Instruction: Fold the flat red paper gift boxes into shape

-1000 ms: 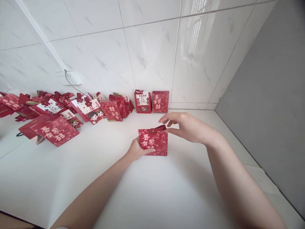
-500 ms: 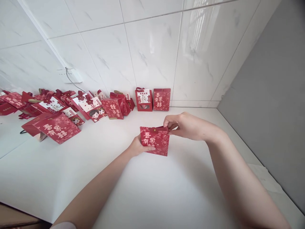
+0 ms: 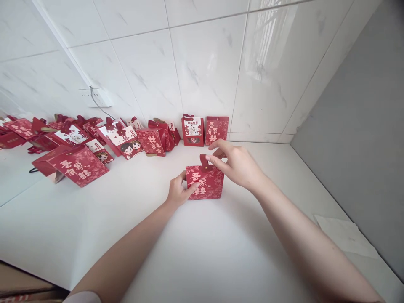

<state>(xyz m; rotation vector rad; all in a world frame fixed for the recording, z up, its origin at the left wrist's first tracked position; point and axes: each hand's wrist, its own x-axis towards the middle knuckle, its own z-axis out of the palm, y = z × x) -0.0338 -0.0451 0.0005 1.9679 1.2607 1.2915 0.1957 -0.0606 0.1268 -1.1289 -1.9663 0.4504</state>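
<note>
A red gift box (image 3: 210, 185) with pale Chinese characters and a flower pattern stands upright on the white table. My left hand (image 3: 179, 189) holds its left side, the thumb lying across the front and the fingers hidden behind. From a gold stud at the box's top rises a dark red ribbon loop (image 3: 203, 160). My right hand (image 3: 235, 164) is at the loop from the right, thumb tip against the ribbon. Its thumb and index finger are apart; the other fingers are partly hidden.
Against the tiled wall stand a red box with a white card (image 3: 193, 131) and a similar red box (image 3: 217, 128). Several more red boxes (image 3: 78, 166) crowd the left side. A wall socket (image 3: 97, 97) has a grey cable. White paper (image 3: 347, 235) lies at the right edge.
The ribbon loop now stands up above the box top. My right hand has moved from the box's top right corner leftward to the loop, its fingers spreading. My left hand still holds the box.
</note>
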